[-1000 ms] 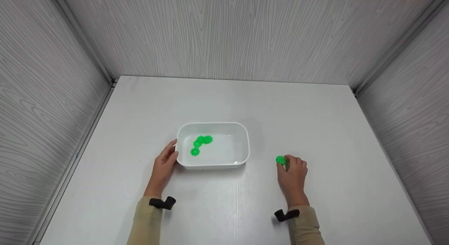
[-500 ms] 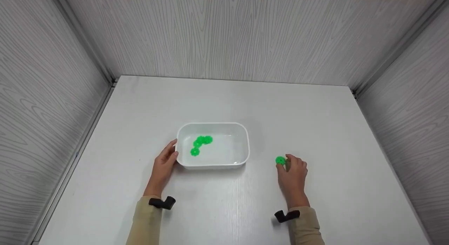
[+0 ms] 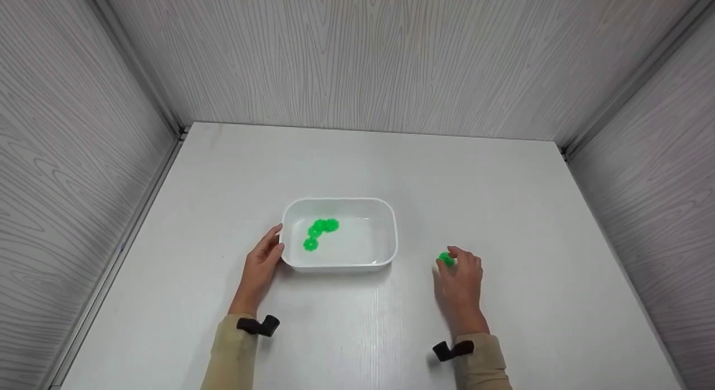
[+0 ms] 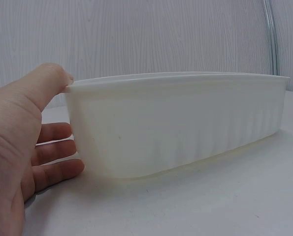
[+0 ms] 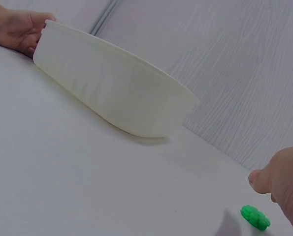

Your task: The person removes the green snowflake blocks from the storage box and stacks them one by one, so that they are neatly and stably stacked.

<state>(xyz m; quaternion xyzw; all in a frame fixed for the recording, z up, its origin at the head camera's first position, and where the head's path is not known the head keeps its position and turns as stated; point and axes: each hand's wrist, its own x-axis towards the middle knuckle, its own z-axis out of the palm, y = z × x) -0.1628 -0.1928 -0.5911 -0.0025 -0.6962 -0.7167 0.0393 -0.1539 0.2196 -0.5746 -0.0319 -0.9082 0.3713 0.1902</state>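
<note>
My left hand (image 3: pixel 261 264) holds the left end of a white plastic tub (image 3: pixel 385 262). In the left wrist view its thumb (image 4: pixel 52 81) lies on the rim, and its other fingers are against the outer wall below. Several green flower-shaped discs (image 3: pixel 310 244) lie in the left half of the tub, some overlapping. My right hand (image 3: pixel 462 281) hovers over another green disc (image 3: pixel 446 259) to the right of the tub. The right wrist view shows this disc (image 5: pixel 255 217) on the table, with a gap below the thumb (image 5: pixel 260 181). My right fingertips are partly hidden there.
The white table (image 3: pixel 357 166) has pale wood-grain panels behind it (image 3: pixel 357 60) and along both sides. Each sleeve cuff carries a black wrist mount, such as the one on the left (image 3: pixel 258 326).
My right hand has lifted a little and shifted slightly left over the disc, which stays in place. The left hand and tub keep their places.
</note>
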